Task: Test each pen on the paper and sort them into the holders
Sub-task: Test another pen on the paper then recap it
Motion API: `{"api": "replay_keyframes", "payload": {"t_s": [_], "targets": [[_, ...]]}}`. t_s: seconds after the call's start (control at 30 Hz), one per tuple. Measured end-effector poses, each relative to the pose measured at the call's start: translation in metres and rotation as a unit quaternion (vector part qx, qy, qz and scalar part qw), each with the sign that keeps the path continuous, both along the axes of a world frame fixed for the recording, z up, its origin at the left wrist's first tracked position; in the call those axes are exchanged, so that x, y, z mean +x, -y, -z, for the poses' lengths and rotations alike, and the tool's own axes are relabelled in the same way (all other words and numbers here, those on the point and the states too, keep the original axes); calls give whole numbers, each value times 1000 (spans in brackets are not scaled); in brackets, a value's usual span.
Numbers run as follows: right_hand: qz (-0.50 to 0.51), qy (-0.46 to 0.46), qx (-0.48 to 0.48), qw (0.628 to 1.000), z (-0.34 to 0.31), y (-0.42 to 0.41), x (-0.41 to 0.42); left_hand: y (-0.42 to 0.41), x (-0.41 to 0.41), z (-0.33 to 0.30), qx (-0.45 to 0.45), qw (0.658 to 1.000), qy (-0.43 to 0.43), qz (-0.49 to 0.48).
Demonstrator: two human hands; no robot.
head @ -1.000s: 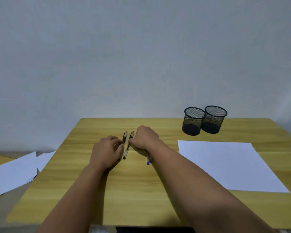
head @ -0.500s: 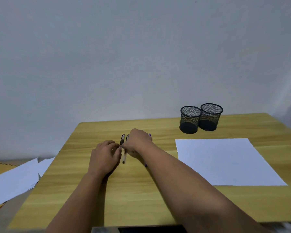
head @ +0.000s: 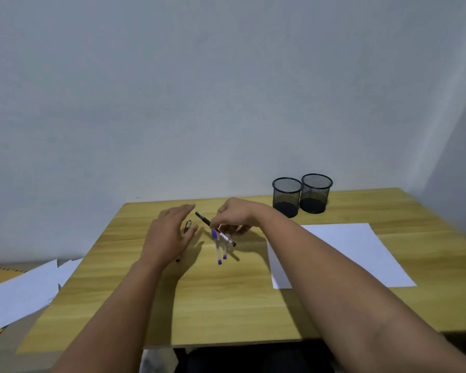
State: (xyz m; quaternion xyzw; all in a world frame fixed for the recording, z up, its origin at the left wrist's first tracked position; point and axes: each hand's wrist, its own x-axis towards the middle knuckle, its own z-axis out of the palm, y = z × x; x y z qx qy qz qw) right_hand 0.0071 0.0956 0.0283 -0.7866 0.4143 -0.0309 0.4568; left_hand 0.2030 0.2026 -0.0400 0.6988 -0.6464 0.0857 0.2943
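Pens: black pen (head: 210, 224) pinched in right hand (head: 236, 215) above desk (head: 226, 305) centre; two blue-capped pens (head: 218, 249) below it, held or lying, cannot tell.
Left hand (head: 170, 236): fingers spread, over another pen (head: 187, 226).
Paper (head: 342, 254): right side, unmarked.
Holders (head: 301, 193): far edge, apparently empty.
Progress: testing not begun; all sorting left.

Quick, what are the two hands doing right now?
Left hand: open, fingers spread above a dark pen, holding nothing.
Right hand: pinching a black pen.
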Motion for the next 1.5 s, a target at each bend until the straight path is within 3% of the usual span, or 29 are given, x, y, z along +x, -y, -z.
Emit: {"api": "replay_keyframes", "payload": {"t_s": [0.2,0.37,0.5,0.67,1.1,1.17,1.23,1.27,1.3,1.37,1.43,1.5], "targets": [[82,118,81,986,1,12,-80,14,-50,-21,-2,998,22,53],[223,310,172,908,11,20,-118,28,-96,-36,5,992,-95,86],[282,403,172,853,22,18,-120,46,-147,-54,55,971,-190,134],[344,419,162,824,31,23,-131,61,-170,-61,154,941,-262,146],[421,386,180,801,25,42,-112,84,-182,-61,170,933,-295,119],[459,419,177,763,24,50,-119,83,-182,-65,186,929,-291,132],[556,469,164,666,19,67,-152,76,-174,-63,238,918,-279,150],[591,469,140,641,17,75,-176,71,-166,-56,252,915,-280,146],[604,452,103,649,14,82,-201,68,-154,-48,241,918,-287,126],[578,407,16,707,9,88,-234,65,-131,-29,189,940,-279,47],[528,362,-75,764,12,87,-240,66,-121,-11,184,969,-160,-31],[490,320,-150,797,24,81,-235,70,-123,3,192,979,-3,-70]]}}
